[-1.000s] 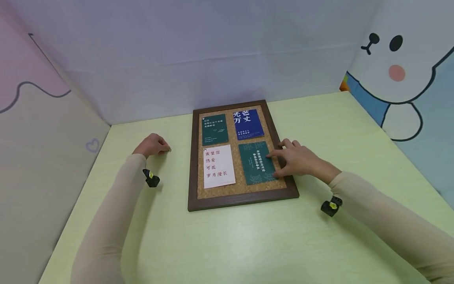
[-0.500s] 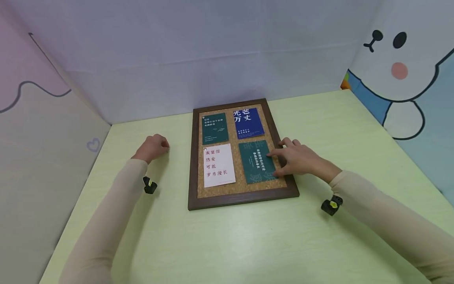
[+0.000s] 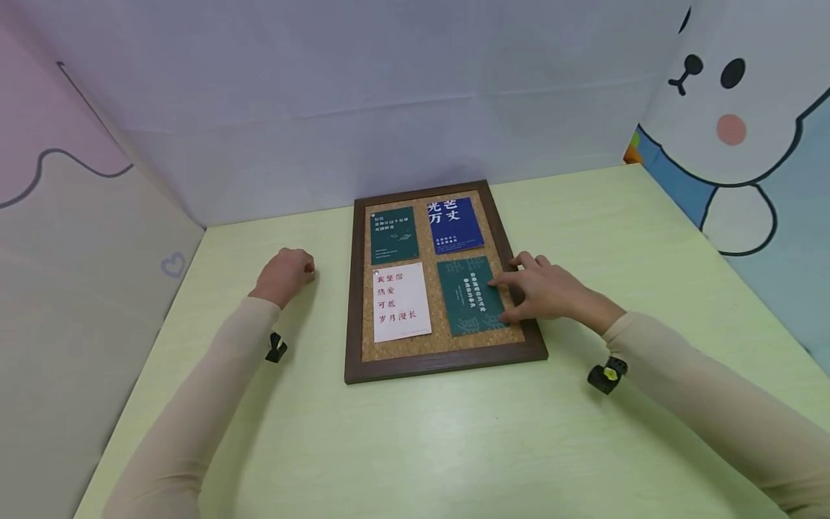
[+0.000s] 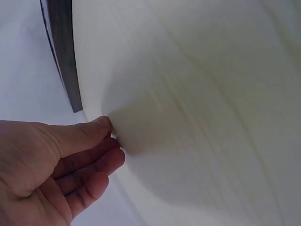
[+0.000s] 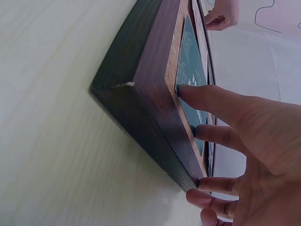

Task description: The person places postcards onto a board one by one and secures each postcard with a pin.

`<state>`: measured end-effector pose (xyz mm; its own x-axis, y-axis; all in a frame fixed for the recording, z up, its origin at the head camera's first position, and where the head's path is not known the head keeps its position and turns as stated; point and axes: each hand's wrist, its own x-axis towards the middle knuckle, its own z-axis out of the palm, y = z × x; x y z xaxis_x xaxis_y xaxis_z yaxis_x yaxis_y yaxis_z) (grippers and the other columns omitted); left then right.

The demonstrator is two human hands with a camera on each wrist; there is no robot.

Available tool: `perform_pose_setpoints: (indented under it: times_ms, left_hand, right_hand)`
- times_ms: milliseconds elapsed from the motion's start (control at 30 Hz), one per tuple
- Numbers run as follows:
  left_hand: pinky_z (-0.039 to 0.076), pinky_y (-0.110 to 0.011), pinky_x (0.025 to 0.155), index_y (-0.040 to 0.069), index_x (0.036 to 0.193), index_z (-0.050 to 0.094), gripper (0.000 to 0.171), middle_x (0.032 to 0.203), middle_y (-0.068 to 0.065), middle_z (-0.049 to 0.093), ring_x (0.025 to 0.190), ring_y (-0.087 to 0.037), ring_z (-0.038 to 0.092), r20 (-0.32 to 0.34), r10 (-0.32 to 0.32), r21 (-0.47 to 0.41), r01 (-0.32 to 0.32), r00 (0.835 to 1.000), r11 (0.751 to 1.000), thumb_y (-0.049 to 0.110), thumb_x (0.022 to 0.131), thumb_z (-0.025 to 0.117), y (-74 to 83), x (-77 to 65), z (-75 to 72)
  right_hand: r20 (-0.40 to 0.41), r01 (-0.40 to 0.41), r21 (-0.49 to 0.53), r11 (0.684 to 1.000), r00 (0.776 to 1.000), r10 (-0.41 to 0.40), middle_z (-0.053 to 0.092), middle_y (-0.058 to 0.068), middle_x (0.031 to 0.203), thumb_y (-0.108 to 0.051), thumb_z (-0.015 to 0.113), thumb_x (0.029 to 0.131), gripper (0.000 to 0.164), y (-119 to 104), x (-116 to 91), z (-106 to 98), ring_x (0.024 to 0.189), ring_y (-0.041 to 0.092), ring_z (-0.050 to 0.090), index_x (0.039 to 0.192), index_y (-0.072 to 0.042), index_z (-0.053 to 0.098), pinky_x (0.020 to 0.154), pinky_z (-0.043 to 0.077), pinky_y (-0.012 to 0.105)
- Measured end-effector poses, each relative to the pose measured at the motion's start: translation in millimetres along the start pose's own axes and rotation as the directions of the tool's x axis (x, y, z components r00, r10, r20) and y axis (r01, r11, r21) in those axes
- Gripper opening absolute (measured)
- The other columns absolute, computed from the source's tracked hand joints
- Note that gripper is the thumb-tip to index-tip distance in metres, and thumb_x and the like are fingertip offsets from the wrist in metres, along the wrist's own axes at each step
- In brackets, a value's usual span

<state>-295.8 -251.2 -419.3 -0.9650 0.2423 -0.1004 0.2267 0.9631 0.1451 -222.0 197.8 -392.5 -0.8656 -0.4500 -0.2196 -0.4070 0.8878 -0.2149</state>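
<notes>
A brown-framed corkboard [image 3: 447, 355] lies on the table with several cards on it. My right hand [image 3: 547, 288] reaches over its right side, thumb and index fingertip touching the lower-right green card [image 3: 463, 299]. In the right wrist view those fingers [image 5: 211, 101] are extended, and the other fingertips lie at the outer side of the frame. Left of the board, my left hand [image 3: 283, 277] is close over the table. Its thumb and fingertips [image 4: 101, 123] pinch a tiny pushpin [image 4: 113, 135], mostly hidden between them.
A white card [image 3: 400, 317] lies at the board's lower left, under a green card [image 3: 394, 249]; a blue card [image 3: 456, 234] is at upper right. Small pins show at the two left cards' corners. White curtain-like walls [image 3: 279, 108] enclose the back and sides.
My left hand has turned at the wrist, and its fingertips now point down and out of the head view. My right hand and the board stay in place.
</notes>
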Motion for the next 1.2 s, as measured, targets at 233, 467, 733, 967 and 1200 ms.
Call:
perform_pose_setpoints:
  times_ms: [233,467,733,967,1200]
  left_hand:
    - [0.049,-0.037,0.065,0.001,0.084,0.069,0.006,0.089,-0.015,0.071,0.073,-0.023,0.058,-0.035,-0.003,0.013,0.003,0.999,1.0,0.004,0.089,0.069,7.3,-1.6,-1.5]
    - [0.05,-0.039,0.066,-0.003,0.087,0.067,0.006,0.089,-0.019,0.071,0.072,-0.024,0.059,-0.039,0.003,0.012,-0.002,0.999,1.0,0.0,0.091,0.064,6.3,-4.3,0.5]
    - [0.05,-0.041,0.071,-0.004,0.092,0.068,0.015,0.095,-0.021,0.07,0.075,-0.026,0.057,-0.087,-0.01,-0.038,0.007,0.996,0.999,-0.006,0.094,0.053,6.7,-6.4,1.9]
    - [0.053,-0.044,0.074,-0.006,0.1,0.062,0.015,0.101,-0.025,0.068,0.084,-0.032,0.065,-0.137,-0.05,-0.128,0.032,0.989,0.991,-0.004,0.097,0.048,7.7,-7.1,1.2]
    - [0.046,-0.05,0.091,-0.004,0.104,0.064,0.017,0.126,-0.025,0.05,0.113,-0.039,0.052,-0.183,-0.159,-0.336,0.09,0.97,0.937,0.01,0.099,0.056,11.7,-5.7,-0.7]
  right_hand:
    - [0.0,-0.003,-0.001,1.0,1.0,0.003,0.039,0.026,0.144,-0.048,0.076,0.079,0.065,0,1,0,0.113,0.042,0.047,0.136,-0.021,0.059,0.082,0.047,0.054]
    - [0.006,-0.001,-0.004,1.0,1.0,0.002,0.039,0.026,0.144,-0.048,0.076,0.08,0.065,-2,1,-1,0.114,0.042,0.047,0.136,-0.021,0.059,0.083,0.047,0.054]
    - [0.007,-0.003,-0.002,1.0,1.0,0.003,0.039,0.026,0.145,-0.048,0.077,0.08,0.065,-2,0,-2,0.115,0.042,0.047,0.136,-0.02,0.059,0.083,0.047,0.055]
    - [0.003,0.002,0.0,1.0,1.0,-0.002,0.039,0.026,0.145,-0.048,0.076,0.08,0.065,-1,0,-1,0.115,0.043,0.047,0.136,-0.02,0.059,0.083,0.047,0.055]
    - [0.002,-0.002,0.001,1.0,1.0,0.002,0.039,0.025,0.145,-0.047,0.076,0.08,0.064,0,0,0,0.116,0.042,0.047,0.136,-0.02,0.059,0.084,0.047,0.055]
